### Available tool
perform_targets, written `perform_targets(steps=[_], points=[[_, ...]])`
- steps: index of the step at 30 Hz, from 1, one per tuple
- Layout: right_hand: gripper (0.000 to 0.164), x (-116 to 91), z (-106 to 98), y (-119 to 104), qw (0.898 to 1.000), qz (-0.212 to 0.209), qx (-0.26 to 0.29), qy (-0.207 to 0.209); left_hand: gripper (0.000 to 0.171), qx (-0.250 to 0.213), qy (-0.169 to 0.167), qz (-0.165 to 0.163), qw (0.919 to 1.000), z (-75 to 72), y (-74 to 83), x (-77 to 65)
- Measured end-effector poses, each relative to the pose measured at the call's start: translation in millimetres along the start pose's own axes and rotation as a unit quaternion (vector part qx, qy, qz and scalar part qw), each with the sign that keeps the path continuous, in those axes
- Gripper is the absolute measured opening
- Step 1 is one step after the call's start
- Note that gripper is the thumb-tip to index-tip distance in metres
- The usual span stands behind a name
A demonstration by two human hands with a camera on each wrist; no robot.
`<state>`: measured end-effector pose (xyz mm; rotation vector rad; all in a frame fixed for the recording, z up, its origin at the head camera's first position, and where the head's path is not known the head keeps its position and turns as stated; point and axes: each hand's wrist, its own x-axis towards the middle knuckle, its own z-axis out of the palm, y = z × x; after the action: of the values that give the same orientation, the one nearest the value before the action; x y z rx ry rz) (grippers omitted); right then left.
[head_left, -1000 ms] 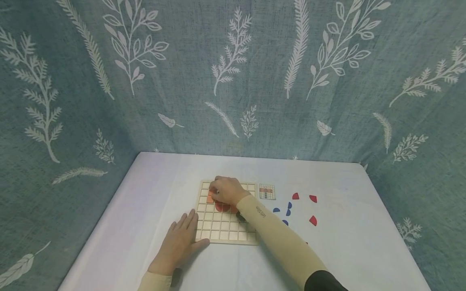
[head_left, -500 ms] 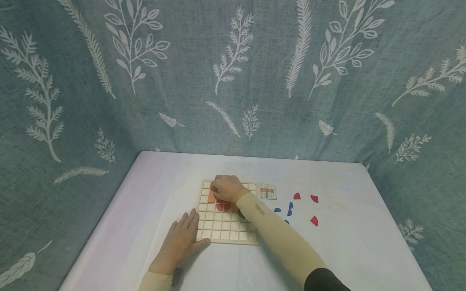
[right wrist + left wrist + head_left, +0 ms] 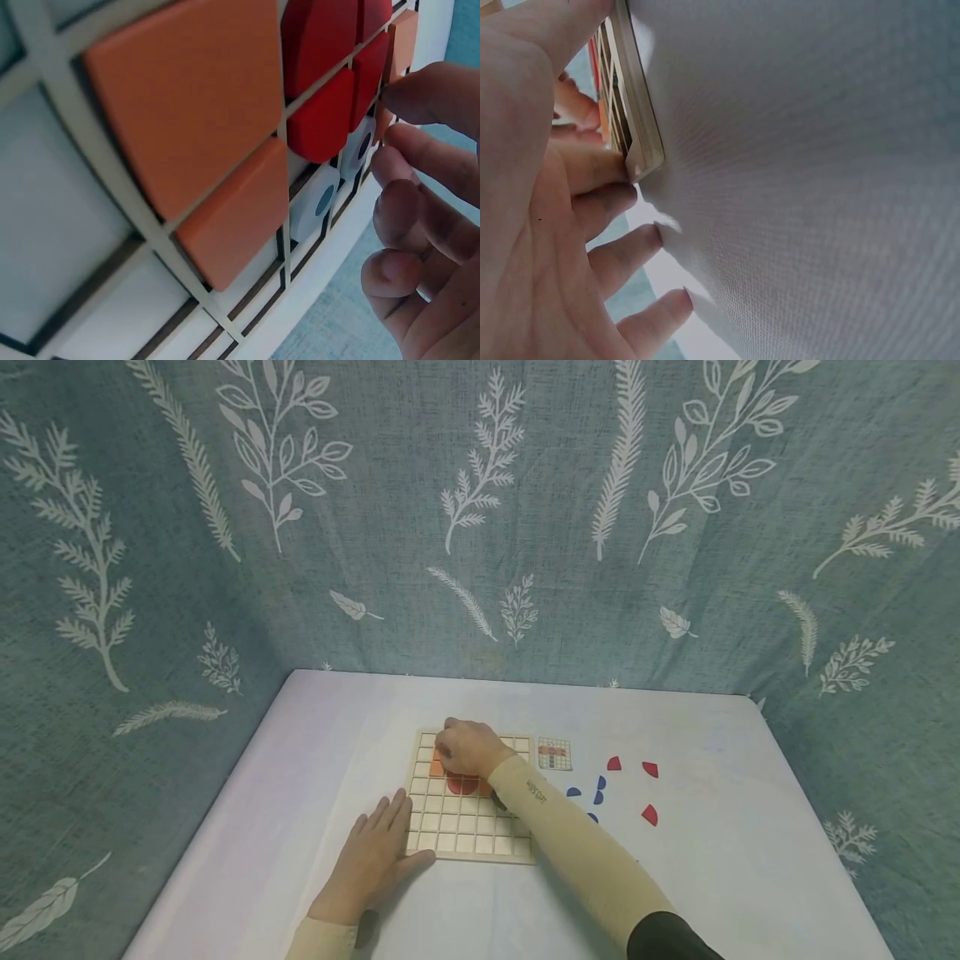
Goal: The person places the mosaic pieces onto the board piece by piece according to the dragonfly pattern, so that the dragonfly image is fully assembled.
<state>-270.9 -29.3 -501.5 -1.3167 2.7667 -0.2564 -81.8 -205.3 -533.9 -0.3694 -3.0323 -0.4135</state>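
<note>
A light wooden grid board [image 3: 461, 845] lies on the white table. My left hand [image 3: 367, 868] rests beside its left edge, fingers spread straight and the thumb along the near edge. In the left wrist view the fingertips touch the board's corner and the cloth. Over the far left part of the board, my right hand [image 3: 468, 747] pinches a small orange tile [image 3: 382, 120] at the grid between thumb and index finger, the other fingers curled. Larger orange tiles [image 3: 187, 97], red rounded pieces [image 3: 322, 120] and white pieces with dark dots [image 3: 315, 202] sit in the squares.
A small patterned card [image 3: 554, 754] lies right of the board. Farther right are loose red quarter-circle pieces [image 3: 650, 815] and blue half-round pieces [image 3: 600, 782]. The right sleeve [image 3: 577, 843] crosses over the board's right side. Leaf-patterned curtains [image 3: 480, 610] hang behind the table.
The right hand stays at the same squares, its fingers barely shifting. The left hand has not moved. The whole head view has drifted slightly.
</note>
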Motion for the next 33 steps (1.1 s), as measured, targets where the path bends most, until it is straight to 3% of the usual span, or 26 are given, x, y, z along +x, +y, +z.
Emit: perform_targets(steps=[6,13,22,33], points=[[0.007,1.5,2.3,2.0,1.0,0.002,-0.017,-0.002,0.089,0.006,-0.001,0.001,1.0,3.0,-1.6,0.2],[0.005,2.8,3.6,5.1,1.0,-0.002,0.012,-0.011,0.089,0.002,-0.004,-0.003,1.0,3.2,-1.3,0.9],[0.022,6.0,8.0,10.6,0.998,0.007,0.064,-0.02,0.09,0.006,-0.005,-0.004,1.0,2.7,-0.6,0.9],[0.018,7.0,9.6,11.9,0.999,-0.006,0.049,-0.007,0.089,0.009,0.004,-0.004,0.9999,1.9,-1.3,0.6]])
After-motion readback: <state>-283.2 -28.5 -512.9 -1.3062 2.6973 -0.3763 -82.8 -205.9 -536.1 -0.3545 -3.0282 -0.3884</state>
